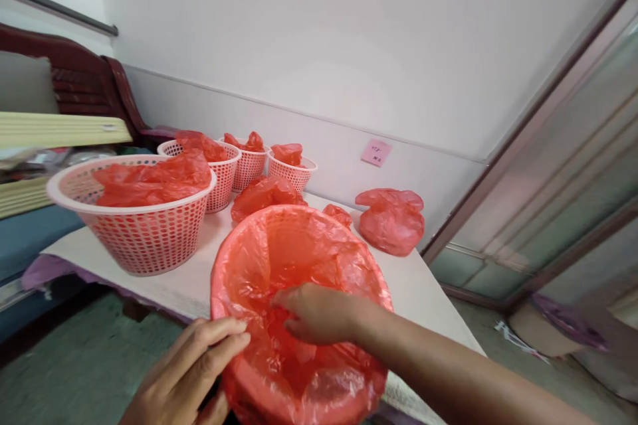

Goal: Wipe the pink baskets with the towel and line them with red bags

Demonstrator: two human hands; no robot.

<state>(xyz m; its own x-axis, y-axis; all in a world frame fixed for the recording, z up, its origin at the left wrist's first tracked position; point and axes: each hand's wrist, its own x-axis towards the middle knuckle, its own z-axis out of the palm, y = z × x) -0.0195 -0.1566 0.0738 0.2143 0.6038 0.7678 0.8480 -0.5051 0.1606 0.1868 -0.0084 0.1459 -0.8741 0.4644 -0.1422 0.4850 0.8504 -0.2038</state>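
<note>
A basket lined with a thin red plastic bag (304, 239) stands tilted toward me at the table's near edge. The bag is folded over the basket's rim and covers its wall. My left hand (199, 358) grips the near left side of the rim, fingers on top and thumb lower down outside. Inside the bag is my right hand (312, 312), its fingers stretched out to the left and the thumb apart from them. It touches the crumpled lining, and its fingertips are partly lost in the folds.
On the white-topped table (199, 279), a large white perforated basket (144, 232) holds a red bag. Smaller baskets (252, 163) with red bags stand behind it. Loose red bags lie near a crumpled one (391, 222) at right. A pink note (376, 153) sticks to the wall.
</note>
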